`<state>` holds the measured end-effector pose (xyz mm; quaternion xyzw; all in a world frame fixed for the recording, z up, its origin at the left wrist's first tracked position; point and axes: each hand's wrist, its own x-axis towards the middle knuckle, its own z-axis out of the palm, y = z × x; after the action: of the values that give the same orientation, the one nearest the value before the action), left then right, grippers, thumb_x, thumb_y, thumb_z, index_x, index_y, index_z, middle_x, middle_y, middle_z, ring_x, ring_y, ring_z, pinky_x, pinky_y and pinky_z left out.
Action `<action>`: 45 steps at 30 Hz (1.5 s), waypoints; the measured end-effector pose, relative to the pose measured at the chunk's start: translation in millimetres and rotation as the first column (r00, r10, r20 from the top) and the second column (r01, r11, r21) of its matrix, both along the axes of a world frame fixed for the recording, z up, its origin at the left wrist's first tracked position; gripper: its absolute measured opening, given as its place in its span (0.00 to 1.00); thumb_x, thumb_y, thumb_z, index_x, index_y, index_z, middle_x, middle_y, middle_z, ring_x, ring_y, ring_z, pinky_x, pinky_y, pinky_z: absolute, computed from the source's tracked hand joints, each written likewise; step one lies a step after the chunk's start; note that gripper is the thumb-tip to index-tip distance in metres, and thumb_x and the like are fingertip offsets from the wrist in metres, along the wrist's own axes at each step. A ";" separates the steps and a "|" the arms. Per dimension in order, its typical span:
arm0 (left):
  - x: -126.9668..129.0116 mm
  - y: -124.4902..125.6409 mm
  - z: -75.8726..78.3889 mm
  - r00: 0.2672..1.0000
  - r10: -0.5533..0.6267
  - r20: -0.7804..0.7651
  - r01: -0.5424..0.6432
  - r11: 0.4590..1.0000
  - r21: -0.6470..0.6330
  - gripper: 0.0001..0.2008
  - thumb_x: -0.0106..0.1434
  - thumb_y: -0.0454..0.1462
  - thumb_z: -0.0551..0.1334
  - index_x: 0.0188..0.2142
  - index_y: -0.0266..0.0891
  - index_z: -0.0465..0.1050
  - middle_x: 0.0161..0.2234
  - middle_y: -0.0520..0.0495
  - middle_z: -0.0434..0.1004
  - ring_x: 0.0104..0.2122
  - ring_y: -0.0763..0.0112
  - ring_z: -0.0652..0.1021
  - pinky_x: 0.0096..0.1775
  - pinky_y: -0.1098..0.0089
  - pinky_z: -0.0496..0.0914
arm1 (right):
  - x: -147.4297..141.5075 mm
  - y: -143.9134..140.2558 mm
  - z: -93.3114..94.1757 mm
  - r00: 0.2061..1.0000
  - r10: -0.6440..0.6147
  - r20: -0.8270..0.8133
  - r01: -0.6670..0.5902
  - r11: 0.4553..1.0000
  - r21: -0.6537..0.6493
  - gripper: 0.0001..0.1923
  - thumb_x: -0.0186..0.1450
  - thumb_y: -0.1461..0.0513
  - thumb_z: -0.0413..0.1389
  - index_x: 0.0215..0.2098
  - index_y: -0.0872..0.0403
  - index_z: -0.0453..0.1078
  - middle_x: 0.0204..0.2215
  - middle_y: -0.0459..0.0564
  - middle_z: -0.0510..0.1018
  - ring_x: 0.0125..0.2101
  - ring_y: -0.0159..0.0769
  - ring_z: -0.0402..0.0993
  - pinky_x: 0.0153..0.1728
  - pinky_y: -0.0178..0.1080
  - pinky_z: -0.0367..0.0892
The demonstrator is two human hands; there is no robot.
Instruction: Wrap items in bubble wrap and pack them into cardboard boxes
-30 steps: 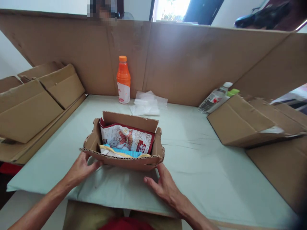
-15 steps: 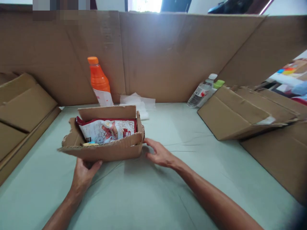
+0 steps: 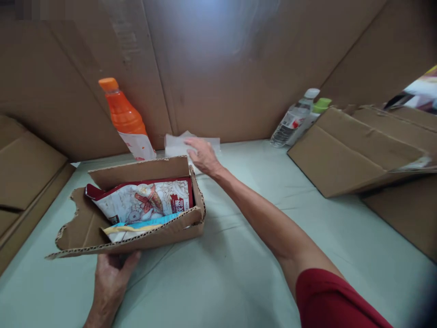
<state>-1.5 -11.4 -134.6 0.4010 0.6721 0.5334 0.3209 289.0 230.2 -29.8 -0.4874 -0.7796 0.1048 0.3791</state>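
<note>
An open cardboard box (image 3: 136,171) holds a red-and-white food packet (image 3: 146,200) with printed Chinese characters, and a blue-and-yellow packet (image 3: 136,228) in front of it. My left hand (image 3: 111,282) is at the box's near side, thumb against the lower edge and fingers partly hidden under it. Reaching past the box's right end, my right hand (image 3: 205,157) has its fingers stretched out over thin white sheets (image 3: 174,145). It holds nothing that I can see; whether it touches the sheets I cannot tell.
An orange drink bottle (image 3: 126,118) stands behind the box. A clear water bottle (image 3: 293,119) and a green-capped bottle (image 3: 321,105) lean at the back right, beside another cardboard box (image 3: 344,150). Cardboard walls (image 3: 256,77) line the back; more cardboard (image 3: 30,164) lies left.
My right hand has left the box's right end and moved forward to the white sheets. My left hand stays at the box. The view has tipped downward, showing more of the blue-and-yellow packet.
</note>
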 end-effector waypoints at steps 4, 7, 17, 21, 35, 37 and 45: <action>0.6 2.9 2.7 0.999 -0.050 0.016 0.050 0.999 0.003 0.36 0.48 0.49 0.75 0.52 0.40 0.66 0.51 0.39 0.75 0.55 0.49 0.75 0.60 0.46 0.67 | 44.8 -42.4 33.0 0.940 0.053 -0.337 0.023 0.976 0.218 0.19 0.68 0.63 0.52 0.56 0.51 0.72 0.58 0.48 0.75 0.59 0.39 0.70 0.59 0.50 0.68; 2.1 3.8 6.8 0.998 -0.065 -0.018 0.065 0.998 0.008 0.36 0.49 0.51 0.74 0.53 0.41 0.64 0.51 0.39 0.74 0.55 0.49 0.75 0.61 0.46 0.67 | 66.5 -99.6 56.6 0.911 0.061 -0.409 0.037 0.973 0.228 0.16 0.69 0.61 0.54 0.54 0.49 0.74 0.57 0.47 0.77 0.58 0.39 0.72 0.58 0.49 0.69; 10.8 -1.1 31.6 0.981 -0.100 -0.169 0.119 0.987 0.104 0.39 0.50 0.48 0.71 0.58 0.36 0.62 0.53 0.37 0.70 0.56 0.49 0.72 0.61 0.49 0.65 | 85.4 -267.1 -3.0 0.813 0.077 -0.576 -0.347 0.860 -0.375 0.11 0.65 0.53 0.62 0.32 0.52 0.79 0.35 0.50 0.84 0.44 0.42 0.81 0.51 0.47 0.71; 16.3 -37.8 40.7 0.948 -0.042 -0.317 0.108 0.975 0.194 0.43 0.56 0.43 0.68 0.67 0.37 0.54 0.64 0.33 0.61 0.64 0.48 0.66 0.65 0.47 0.59 | 76.4 -313.0 -32.1 0.782 0.080 -0.618 -0.468 0.730 -0.498 0.15 0.64 0.51 0.63 0.31 0.54 0.79 0.33 0.52 0.83 0.42 0.42 0.81 0.49 0.46 0.71; 102.4 -148.5 40.5 0.474 -0.694 -0.543 0.864 0.486 0.132 0.34 0.60 0.29 0.58 0.66 0.45 0.62 0.44 0.43 0.82 0.45 0.60 0.80 0.51 0.55 0.74 | 48.3 -374.4 -55.3 0.539 -0.059 -0.840 -0.723 0.479 -0.498 0.17 0.57 0.50 0.68 0.29 0.55 0.77 0.30 0.49 0.82 0.36 0.39 0.79 0.44 0.42 0.70; 105.9 -147.4 39.1 0.481 -0.731 -0.485 0.860 0.502 0.096 0.28 0.61 0.29 0.57 0.61 0.44 0.69 0.37 0.45 0.82 0.38 0.63 0.80 0.46 0.60 0.75 | 51.0 -376.5 -56.6 0.577 -0.039 -0.816 -0.715 0.459 -0.527 0.18 0.57 0.48 0.68 0.29 0.55 0.77 0.30 0.50 0.82 0.34 0.38 0.78 0.41 0.41 0.71; 116.5 -143.9 40.0 0.693 -0.645 -0.321 0.642 0.756 -0.131 0.31 0.65 0.38 0.58 0.67 0.37 0.59 0.28 0.54 0.72 0.26 0.72 0.74 0.31 0.72 0.69 | 51.6 -392.0 -44.0 0.875 -0.200 -0.442 0.035 0.934 -0.354 0.15 0.66 0.58 0.58 0.51 0.49 0.73 0.53 0.57 0.78 0.53 0.46 0.75 0.50 0.49 0.72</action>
<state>115.0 -155.3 -94.5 0.6966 0.5372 0.3049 0.3649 340.6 -161.8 -73.8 -0.5517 -0.6030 0.3274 0.4741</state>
